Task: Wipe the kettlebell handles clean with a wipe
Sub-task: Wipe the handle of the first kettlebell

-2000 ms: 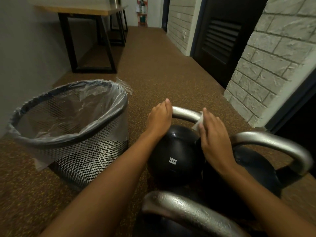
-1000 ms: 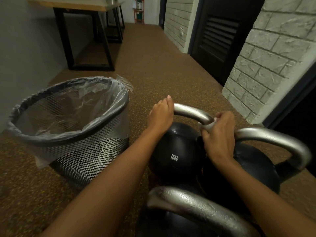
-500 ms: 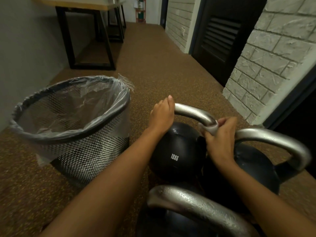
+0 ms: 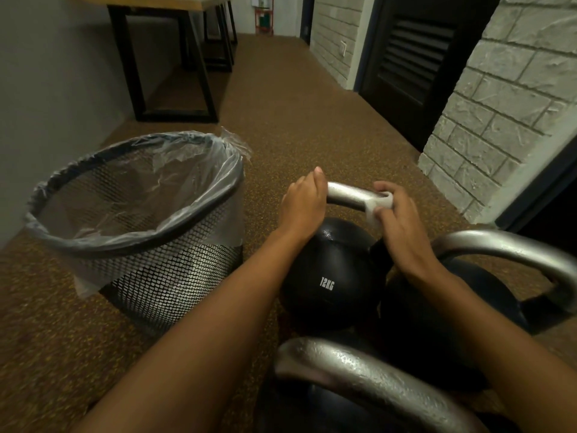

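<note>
Left hand (image 4: 304, 203) grips the nine o'clock end of the 12 kg kettlebell (image 4: 327, 276) handle (image 4: 348, 196), apparently steadying it. Right hand (image 4: 398, 223) pinches a white wipe (image 4: 379, 204) around the three o'clock end. A lined bin (image 4: 137, 214) stands at nine o'clock.

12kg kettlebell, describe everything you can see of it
The 12kg kettlebell stands upright on the speckled brown floor: a round glossy black body with white "12KG" lettering and a silver metal-looking handle arched above. The left hand grips the handle's left end; the right hand holds a white wipe wrapped round its right bend. Another dark kettlebell sits close on its right.
</note>
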`<state>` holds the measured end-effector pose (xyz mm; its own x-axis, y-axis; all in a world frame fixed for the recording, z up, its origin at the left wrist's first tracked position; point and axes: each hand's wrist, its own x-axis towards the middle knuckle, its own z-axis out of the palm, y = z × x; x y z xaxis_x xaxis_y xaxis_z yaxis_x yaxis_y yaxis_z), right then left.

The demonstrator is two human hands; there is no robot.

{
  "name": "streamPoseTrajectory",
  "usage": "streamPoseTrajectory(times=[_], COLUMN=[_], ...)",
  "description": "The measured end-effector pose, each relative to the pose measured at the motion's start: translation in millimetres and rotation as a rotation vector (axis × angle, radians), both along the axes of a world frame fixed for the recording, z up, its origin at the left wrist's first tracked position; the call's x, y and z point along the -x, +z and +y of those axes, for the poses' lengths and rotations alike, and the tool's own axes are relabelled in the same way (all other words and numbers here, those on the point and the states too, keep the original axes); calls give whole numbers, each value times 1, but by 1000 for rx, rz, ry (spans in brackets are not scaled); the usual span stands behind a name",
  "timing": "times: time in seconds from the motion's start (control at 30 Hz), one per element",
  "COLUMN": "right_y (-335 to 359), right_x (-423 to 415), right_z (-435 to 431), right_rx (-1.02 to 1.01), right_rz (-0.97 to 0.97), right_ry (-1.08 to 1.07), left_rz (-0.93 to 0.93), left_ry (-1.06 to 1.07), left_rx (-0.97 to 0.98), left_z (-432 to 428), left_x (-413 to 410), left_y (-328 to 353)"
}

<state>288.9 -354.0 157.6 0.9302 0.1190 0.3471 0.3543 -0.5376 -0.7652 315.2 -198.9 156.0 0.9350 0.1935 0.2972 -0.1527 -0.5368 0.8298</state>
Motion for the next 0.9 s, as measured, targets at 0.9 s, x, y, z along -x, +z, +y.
streamPoseTrajectory(times=[0.9], right_y=[19], right_x=[-39], right_z=[-10], right_rx=[22], right_rz=[490], right_ry=[-186], left_rz=[10], left_ry=[-5], left_rx=[-15], left_z=[1], left_x=[1], left_y=[2])
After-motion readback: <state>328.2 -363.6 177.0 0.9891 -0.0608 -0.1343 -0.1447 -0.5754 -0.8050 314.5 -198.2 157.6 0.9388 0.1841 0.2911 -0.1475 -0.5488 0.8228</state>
